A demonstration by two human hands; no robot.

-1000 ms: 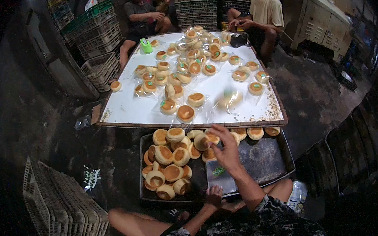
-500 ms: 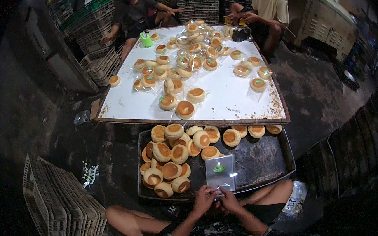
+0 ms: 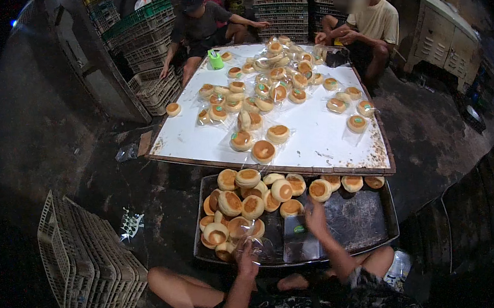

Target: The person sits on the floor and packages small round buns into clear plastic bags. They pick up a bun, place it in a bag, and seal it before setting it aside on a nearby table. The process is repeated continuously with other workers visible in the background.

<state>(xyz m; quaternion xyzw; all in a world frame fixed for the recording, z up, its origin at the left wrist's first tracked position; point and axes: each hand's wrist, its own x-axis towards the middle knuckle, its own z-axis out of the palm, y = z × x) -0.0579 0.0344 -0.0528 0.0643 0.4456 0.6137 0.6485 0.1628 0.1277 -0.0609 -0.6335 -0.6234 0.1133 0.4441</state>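
Note:
My left hand (image 3: 247, 260) grips a clear plastic bag (image 3: 259, 249) over the near left part of a dark baking tray (image 3: 355, 226). Behind the bag, round buns (image 3: 241, 227) with browned tops are heaped in the tray's left side. My right hand (image 3: 317, 222) reaches over the tray, its fingertips between a bun (image 3: 291, 208) and another bun (image 3: 320, 190); whether they touch either is unclear, and the fingers are blurred. Beneath that hand lies a stack of clear bags (image 3: 303, 246) with a green label, partly covered by the hand.
Beyond the tray stands a white-topped table (image 3: 211, 139) with many bagged buns (image 3: 277, 92) and a green holder (image 3: 216, 60). Two people (image 3: 209, 25) sit at its far side. Stacked plastic crates (image 3: 88, 256) stand at my left.
My hands, together over the bag stack before, have parted. The left has moved left with a clear bag; the right has gone forward toward the buns. The whole view has shifted slightly.

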